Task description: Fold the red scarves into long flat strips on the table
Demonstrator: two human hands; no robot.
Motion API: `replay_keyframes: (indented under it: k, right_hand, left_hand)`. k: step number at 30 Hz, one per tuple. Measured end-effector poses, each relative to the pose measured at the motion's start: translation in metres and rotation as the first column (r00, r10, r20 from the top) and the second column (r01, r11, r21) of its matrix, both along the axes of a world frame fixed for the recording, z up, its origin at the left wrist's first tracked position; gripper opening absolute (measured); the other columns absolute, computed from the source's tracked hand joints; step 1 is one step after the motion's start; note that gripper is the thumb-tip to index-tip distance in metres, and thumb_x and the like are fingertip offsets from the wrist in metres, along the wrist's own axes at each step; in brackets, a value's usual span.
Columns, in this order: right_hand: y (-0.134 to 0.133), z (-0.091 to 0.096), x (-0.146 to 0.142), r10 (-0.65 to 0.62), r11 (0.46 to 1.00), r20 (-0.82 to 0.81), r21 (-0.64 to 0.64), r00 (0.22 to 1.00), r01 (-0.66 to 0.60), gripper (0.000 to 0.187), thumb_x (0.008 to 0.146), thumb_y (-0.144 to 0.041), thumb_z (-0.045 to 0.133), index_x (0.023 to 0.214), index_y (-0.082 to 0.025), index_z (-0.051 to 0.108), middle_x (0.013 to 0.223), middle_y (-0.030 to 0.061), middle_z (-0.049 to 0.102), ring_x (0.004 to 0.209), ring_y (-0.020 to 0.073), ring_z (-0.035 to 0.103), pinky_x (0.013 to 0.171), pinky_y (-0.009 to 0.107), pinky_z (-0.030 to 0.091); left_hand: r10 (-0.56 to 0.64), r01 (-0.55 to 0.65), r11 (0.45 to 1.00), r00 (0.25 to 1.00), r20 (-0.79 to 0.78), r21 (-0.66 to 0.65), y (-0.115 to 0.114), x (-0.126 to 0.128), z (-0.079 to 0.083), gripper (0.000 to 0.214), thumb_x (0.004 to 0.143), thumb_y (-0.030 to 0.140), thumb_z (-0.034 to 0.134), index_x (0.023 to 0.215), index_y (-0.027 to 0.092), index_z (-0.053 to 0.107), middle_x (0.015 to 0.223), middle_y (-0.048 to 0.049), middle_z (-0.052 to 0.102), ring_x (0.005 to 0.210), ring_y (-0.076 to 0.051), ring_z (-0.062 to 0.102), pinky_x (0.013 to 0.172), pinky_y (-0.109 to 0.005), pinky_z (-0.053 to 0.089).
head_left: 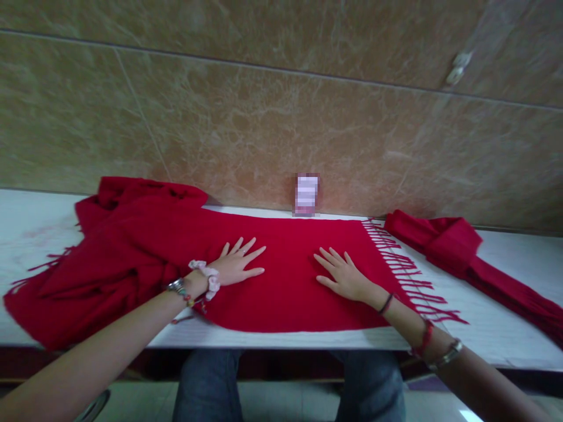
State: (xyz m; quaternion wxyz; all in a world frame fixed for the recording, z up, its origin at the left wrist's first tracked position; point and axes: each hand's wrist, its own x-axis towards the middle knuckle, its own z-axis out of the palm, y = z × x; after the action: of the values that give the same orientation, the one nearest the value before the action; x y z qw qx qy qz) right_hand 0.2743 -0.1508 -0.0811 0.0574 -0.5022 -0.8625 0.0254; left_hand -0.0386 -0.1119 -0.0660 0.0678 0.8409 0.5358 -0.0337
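Observation:
A red fringed scarf [290, 299] lies across the white table in front of me, flat in the middle and bunched into loose folds at the left. My left hand [235, 262] rests palm down on the flat part, fingers spread, just right of the folds. On the same cloth, nearer the fringe [400, 264] at its right end, my right hand [343, 274] lies flat with its fingers apart. Neither hand grips anything. The fringe strands spread over the tabletop to the right.
A second red scarf [453, 243], folded into a long strip, lies at the right. A small blurred phone-like object [307, 194] leans at the wall behind the scarf. The brown marble wall [272, 129] borders the far edge of the narrow white table [281, 340].

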Motion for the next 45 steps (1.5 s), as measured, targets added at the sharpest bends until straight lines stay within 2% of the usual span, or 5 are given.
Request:
replay_keyframes:
  k: [10, 18, 27, 37, 45]
  right_hand:
    - [0.007, -0.015, 0.032, -0.217, 0.976, 0.068, 0.017, 0.974, 0.217, 0.058, 0.087, -0.053, 0.025, 0.138, -0.024, 0.027, 0.145, 0.0064, 0.023, 0.132, 0.0313, 0.018, 0.100, 0.058, 0.021]
    - [0.049, 0.016, 0.032, -0.307, 0.946, -0.017, 0.104, 0.952, 0.307, 0.056, 0.088, -0.050, 0.026, 0.137, -0.025, 0.028, 0.146, 0.0088, 0.021, 0.132, 0.0327, 0.015, 0.097, 0.061, 0.023]
    - [0.082, -0.018, 0.045, -0.363, 0.932, 0.081, 0.050, 0.928, 0.360, 0.053, 0.089, -0.047, 0.023, 0.137, -0.024, 0.029, 0.144, 0.0089, 0.026, 0.131, 0.0286, 0.023, 0.100, 0.055, 0.023]
    - [0.113, 0.009, 0.033, -0.371, 0.921, 0.018, 0.134, 0.928, 0.366, 0.056, 0.090, -0.046, 0.024, 0.136, -0.016, 0.029, 0.145, 0.0134, 0.022, 0.131, 0.0324, 0.019, 0.098, 0.058, 0.025]
    - [0.130, -0.018, 0.036, -0.423, 0.906, 0.036, 0.036, 0.905, 0.422, 0.054, 0.089, -0.047, 0.024, 0.136, -0.020, 0.031, 0.144, 0.0091, 0.027, 0.132, 0.0260, 0.020, 0.101, 0.055, 0.020]
  left_hand:
    - [-0.044, 0.044, 0.999, 0.999, -0.014, 0.000, -0.032, 0.006, -0.006, 0.065, 0.080, 0.061, 0.037, 0.138, 0.035, 0.021, 0.147, -0.0029, 0.010, 0.132, -0.037, 0.004, 0.098, -0.063, 0.011]
    - [0.111, -0.111, 0.992, 0.994, 0.001, 0.065, 0.028, 0.016, 0.029, 0.063, 0.083, 0.061, 0.025, 0.139, 0.032, 0.018, 0.148, -0.0053, 0.006, 0.133, -0.035, 0.004, 0.099, -0.060, 0.016]
    - [0.249, -0.247, 0.962, 0.969, -0.002, 0.114, 0.074, -0.003, -0.023, 0.066, 0.081, 0.063, 0.023, 0.139, 0.032, 0.021, 0.147, -0.0042, 0.012, 0.133, -0.036, 0.008, 0.100, -0.059, 0.015]
    - [0.252, -0.249, 0.965, 0.968, -0.019, 0.079, 0.107, 0.008, 0.016, 0.069, 0.081, 0.064, 0.019, 0.140, 0.029, 0.018, 0.148, -0.0051, 0.006, 0.133, -0.034, 0.002, 0.102, -0.057, 0.014]
    - [0.319, -0.317, 0.939, 0.948, 0.004, 0.136, 0.110, 0.015, -0.014, 0.057, 0.087, 0.051, 0.019, 0.139, 0.026, 0.023, 0.147, -0.0019, 0.016, 0.133, -0.028, 0.015, 0.104, -0.051, 0.017]
